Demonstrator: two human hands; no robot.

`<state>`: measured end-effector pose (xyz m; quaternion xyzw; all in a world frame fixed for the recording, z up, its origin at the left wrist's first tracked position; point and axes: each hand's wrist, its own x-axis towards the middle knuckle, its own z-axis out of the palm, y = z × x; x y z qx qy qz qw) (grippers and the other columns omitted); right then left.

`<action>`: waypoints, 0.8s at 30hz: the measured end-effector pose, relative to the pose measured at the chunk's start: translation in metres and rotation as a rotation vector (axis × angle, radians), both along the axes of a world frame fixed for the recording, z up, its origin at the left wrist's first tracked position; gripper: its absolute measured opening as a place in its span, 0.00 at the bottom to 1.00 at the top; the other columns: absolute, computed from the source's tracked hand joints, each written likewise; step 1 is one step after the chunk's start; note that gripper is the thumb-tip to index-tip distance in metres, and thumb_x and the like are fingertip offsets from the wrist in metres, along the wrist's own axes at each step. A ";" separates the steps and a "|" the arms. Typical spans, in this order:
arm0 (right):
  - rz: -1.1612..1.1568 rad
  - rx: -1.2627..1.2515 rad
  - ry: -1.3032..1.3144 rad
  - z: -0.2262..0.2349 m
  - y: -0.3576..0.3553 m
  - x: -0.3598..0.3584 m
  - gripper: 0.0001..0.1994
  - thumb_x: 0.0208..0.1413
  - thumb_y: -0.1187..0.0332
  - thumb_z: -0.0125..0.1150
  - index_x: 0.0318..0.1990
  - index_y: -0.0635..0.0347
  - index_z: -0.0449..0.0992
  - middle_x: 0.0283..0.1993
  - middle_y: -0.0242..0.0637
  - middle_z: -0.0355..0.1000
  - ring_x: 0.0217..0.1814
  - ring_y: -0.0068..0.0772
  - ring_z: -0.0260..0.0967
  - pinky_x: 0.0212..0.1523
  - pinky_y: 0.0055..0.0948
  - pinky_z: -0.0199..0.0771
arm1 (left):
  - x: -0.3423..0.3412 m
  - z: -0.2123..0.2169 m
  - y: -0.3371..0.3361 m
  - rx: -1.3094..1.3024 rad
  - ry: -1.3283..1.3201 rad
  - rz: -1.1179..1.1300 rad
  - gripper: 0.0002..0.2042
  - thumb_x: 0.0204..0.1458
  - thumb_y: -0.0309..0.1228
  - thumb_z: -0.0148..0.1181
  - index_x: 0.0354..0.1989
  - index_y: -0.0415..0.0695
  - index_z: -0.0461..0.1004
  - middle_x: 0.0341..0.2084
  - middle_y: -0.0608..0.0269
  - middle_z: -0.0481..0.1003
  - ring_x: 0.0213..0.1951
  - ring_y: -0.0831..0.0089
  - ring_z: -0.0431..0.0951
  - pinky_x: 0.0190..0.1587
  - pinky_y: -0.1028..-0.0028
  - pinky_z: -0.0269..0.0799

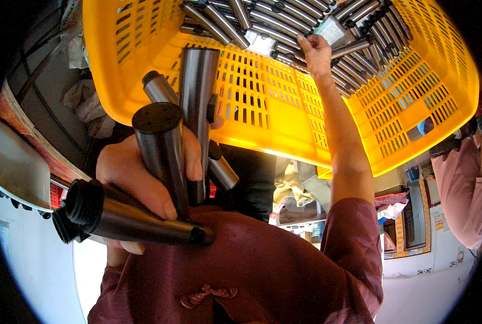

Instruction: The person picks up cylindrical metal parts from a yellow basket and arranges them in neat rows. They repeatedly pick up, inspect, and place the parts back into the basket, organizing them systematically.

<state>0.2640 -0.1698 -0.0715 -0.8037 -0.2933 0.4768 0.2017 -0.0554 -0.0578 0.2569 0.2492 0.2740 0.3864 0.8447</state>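
Observation:
My left hand (126, 167) is closed around several dark grey metal tubes (162, 148), close to my chest. They fan out in different directions, and some have black plastic end caps; one tube (143, 218) lies almost level with a black ribbed end at the left. Inside a big yellow plastic crate (284, 141), my right hand (317, 53) has its thumb and fingers pinched at the end of a metal tube. Many similar shiny tubes (276, 27) with black ends lie in rows around that hand. The fingertips of my left hand are partly hidden behind its tubes.
The crate has slotted walls and a thick rim between me and the tubes inside. At the left stands a rounded pale container (19, 164) beside a wooden edge (35, 135). A person in a pink garment (459, 189) is at the far right.

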 end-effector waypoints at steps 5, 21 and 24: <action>-0.063 0.018 -0.021 0.006 0.004 -0.009 0.22 0.47 0.55 0.72 0.34 0.67 0.74 0.28 0.36 0.73 0.30 0.27 0.69 0.34 0.28 0.72 | 0.012 0.000 -0.005 -0.024 -0.003 0.097 0.19 0.32 0.51 0.76 0.25 0.51 0.81 0.33 0.49 0.71 0.38 0.59 0.72 0.61 0.42 0.49; -0.343 -0.253 0.343 0.036 0.028 -0.009 0.15 0.53 0.61 0.70 0.37 0.63 0.74 0.24 0.26 0.66 0.19 0.16 0.56 0.18 0.20 0.57 | 0.010 -0.003 -0.007 -0.027 0.015 0.040 0.18 0.34 0.49 0.75 0.27 0.50 0.80 0.35 0.48 0.71 0.39 0.58 0.72 0.60 0.44 0.52; -0.212 -0.172 0.244 0.023 0.015 -0.008 0.12 0.53 0.63 0.70 0.36 0.59 0.74 0.21 0.22 0.64 0.18 0.12 0.52 0.18 0.18 0.53 | 0.010 -0.003 -0.006 -0.025 0.012 0.030 0.18 0.35 0.49 0.75 0.28 0.50 0.80 0.35 0.48 0.71 0.39 0.58 0.72 0.60 0.45 0.52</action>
